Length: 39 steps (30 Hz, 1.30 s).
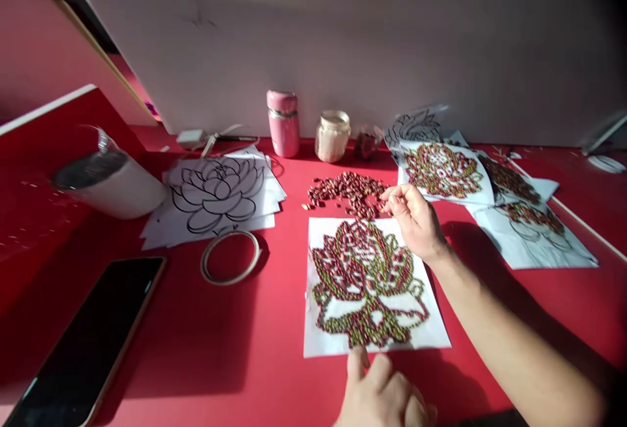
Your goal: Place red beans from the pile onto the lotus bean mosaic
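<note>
across red table [196, 342]: picture [369, 283] near centre, beans [349, 187] heaped at its twelve o'clock, probably for short reaches. pinching tight with right hand [417, 219] at one, catch too small to tell; curling left hand [385, 389] at six, seemingly for steadying, hold unclear.

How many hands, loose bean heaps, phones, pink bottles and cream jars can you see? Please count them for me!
Hands: 2 (left hand, right hand)
Loose bean heap: 1
Phone: 1
Pink bottle: 1
Cream jar: 1
Total: 6
</note>
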### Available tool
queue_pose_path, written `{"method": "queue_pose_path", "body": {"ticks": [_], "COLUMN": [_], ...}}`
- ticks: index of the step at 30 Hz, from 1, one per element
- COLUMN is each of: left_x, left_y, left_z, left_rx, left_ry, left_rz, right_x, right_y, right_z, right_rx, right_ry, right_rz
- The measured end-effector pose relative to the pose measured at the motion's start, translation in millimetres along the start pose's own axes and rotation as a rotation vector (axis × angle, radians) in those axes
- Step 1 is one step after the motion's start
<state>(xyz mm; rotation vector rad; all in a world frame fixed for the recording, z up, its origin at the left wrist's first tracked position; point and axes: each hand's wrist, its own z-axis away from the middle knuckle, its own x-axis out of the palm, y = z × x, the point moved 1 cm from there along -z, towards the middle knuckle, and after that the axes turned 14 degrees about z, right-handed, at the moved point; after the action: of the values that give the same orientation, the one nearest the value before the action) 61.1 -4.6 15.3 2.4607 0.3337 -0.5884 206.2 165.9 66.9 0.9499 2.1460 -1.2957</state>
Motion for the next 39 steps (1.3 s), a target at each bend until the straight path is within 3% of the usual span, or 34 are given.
{"method": "queue_pose_path", "body": {"ticks": [1,4,8,13,24,33,39], "left_x": [2.0,1.5,-6.6,-10.6,-9.2,-7.4,-6.1], "left_y": [1,4,7,10,10,9,9], "left_z": [-1,-5,-8,-11,-6,-5,-5], "left_rx": [0.0,-0.013,-0.045,-0.115,-0.208,-0.239,-0.206], "left_ry": [0.015,-0.101,-0.225,-0.273,-0.363,-0.364,-0.302], "left_rz": [-0.011,0.047,0.081,0.074,0.001,-0.008,-0.016], "right_x": [-8,-26,-36,-37,-24,-26,-28], "right_y": [-2,-8,-11,-15,-20,-20,-17], "right_z": [14,58,110,145,152,152,151], "right_rx": [0.014,0.096,0.174,0.093,-0.001,-0.001,0.064], "right_ry": [0.009,-0.024,-0.075,-0.054,-0.16,-0.159,-0.134], "right_rz": [-0.052,-0.076,0.015,0.181,0.295,0.283,0.272]}}
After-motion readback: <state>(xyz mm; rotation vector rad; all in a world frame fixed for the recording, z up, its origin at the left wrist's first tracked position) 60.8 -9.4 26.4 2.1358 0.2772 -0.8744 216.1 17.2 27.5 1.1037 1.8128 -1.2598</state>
